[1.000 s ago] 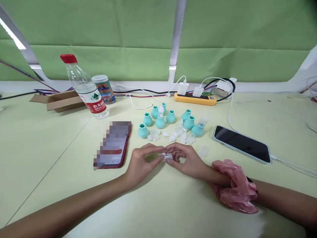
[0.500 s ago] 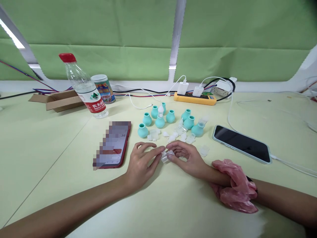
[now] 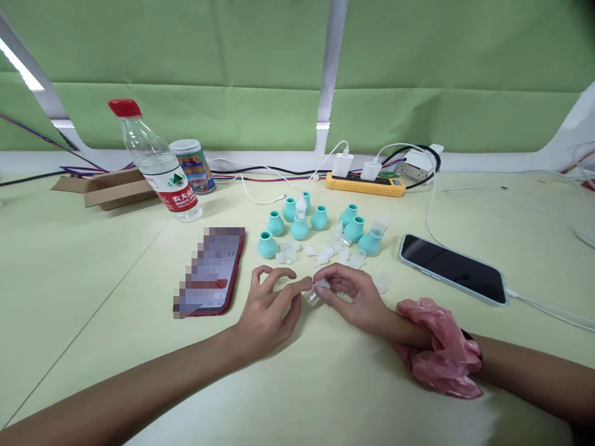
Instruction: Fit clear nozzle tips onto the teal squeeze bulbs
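My left hand (image 3: pixel 269 306) and my right hand (image 3: pixel 353 297) meet at the table's middle, both pinching a small clear plastic piece (image 3: pixel 316 291) between their fingertips. Just beyond them lie several loose clear plastic pieces (image 3: pixel 332 254) and a cluster of teal bulb-shaped parts (image 3: pixel 307 226), some standing upright. One teal bulb (image 3: pixel 370 241) carries a clear tip. A crumpled pink plastic glove (image 3: pixel 441 356) sits around my right wrist.
A red-cased phone (image 3: pixel 211 269) lies left of my hands, a dark phone (image 3: pixel 453 267) on a cable to the right. A water bottle (image 3: pixel 158 164), a can (image 3: pixel 193 166), a cardboard box (image 3: pixel 106 189) and a yellow power strip (image 3: pixel 365 184) stand at the back.
My left fingers have spread and shifted on the clear piece, which has tilted slightly; both hands stay in the same spot.
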The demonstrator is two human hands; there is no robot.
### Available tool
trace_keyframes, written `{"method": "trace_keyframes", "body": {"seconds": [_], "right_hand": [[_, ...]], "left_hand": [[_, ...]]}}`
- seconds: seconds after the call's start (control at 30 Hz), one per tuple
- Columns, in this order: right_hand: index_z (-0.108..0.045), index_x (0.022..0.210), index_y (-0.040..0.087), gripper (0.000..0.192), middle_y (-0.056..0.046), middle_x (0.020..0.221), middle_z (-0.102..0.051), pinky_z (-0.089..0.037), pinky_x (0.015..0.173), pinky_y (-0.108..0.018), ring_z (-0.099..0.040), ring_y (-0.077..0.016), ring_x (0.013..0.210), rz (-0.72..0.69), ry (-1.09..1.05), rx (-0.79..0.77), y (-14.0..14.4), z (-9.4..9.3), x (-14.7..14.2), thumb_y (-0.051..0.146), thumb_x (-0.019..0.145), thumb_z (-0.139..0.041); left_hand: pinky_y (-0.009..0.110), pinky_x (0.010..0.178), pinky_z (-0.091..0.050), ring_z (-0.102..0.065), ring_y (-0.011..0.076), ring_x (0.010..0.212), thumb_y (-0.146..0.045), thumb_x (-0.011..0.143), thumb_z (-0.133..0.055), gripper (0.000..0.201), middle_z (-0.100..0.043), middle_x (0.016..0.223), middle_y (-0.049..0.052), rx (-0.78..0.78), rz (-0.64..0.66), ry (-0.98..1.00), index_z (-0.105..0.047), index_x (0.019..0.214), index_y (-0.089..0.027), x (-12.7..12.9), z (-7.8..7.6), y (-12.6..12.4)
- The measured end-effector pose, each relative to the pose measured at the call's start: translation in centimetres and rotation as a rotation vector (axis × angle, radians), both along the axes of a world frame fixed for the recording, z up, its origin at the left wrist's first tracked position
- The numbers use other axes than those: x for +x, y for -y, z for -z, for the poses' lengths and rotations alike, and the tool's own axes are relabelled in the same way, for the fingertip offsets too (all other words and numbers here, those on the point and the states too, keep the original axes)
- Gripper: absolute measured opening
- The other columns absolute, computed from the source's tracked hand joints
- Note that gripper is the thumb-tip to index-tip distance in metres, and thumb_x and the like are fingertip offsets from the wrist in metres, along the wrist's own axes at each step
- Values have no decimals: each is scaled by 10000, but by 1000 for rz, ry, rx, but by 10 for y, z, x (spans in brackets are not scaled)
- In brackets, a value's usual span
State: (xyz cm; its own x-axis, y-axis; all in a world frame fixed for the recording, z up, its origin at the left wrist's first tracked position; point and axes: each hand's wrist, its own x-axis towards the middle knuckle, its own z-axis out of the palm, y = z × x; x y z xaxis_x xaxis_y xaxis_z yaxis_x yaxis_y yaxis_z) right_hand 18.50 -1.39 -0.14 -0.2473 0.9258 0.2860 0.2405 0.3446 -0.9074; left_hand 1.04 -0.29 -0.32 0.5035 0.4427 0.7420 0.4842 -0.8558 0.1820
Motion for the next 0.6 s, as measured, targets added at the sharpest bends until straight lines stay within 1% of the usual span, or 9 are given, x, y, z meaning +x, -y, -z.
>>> {"method": "trace_keyframes", "body": {"seconds": [0.13,0.2,0.37,0.43,0.5,0.6], "right_hand": [[-543,825,172,88,-17,736,-560,-491,534,-228,-542,-97,592,-17,-55,5,3,-1,0,215,748,-545],[-539,814,172,81,-20,755,-562,-506,527,-230,-549,-95,588,-14,-99,18,4,-1,-1,197,739,-558],[-510,778,175,94,-23,771,-570,-529,511,-235,-560,-100,605,8,-194,50,5,3,-2,172,719,-583],[-503,770,178,101,-22,757,-573,-523,504,-232,-564,-106,614,16,-182,83,4,4,-2,168,714,-587],[-508,783,185,114,-32,774,-585,-518,532,-240,-578,-128,681,28,-143,158,3,3,-1,156,709,-589],[-519,823,198,158,-51,831,-611,-508,655,-306,-580,-164,797,20,-46,320,3,-3,0,133,699,-591]], "left_hand": [[315,653,-459,-530,178,803,36,687,-499,397,-638,830,65,-67,135,71,-466,1038,-146,-1,0,0],[289,641,-484,-527,167,803,35,690,-488,432,-628,863,75,-127,194,109,-452,1078,-151,-1,-1,1],[288,682,-510,-546,166,836,12,683,-504,446,-607,931,88,-272,290,194,-447,1090,-162,-1,-7,4],[303,726,-502,-560,171,860,-26,694,-523,414,-604,947,95,-389,285,232,-435,1075,-164,-2,-9,6],[324,774,-477,-566,174,885,-73,722,-530,352,-609,960,99,-555,247,315,-418,1040,-174,-2,-11,6],[336,774,-461,-562,173,865,-153,756,-533,269,-607,978,105,-771,216,454,-428,1002,-180,-3,-13,6]]}}
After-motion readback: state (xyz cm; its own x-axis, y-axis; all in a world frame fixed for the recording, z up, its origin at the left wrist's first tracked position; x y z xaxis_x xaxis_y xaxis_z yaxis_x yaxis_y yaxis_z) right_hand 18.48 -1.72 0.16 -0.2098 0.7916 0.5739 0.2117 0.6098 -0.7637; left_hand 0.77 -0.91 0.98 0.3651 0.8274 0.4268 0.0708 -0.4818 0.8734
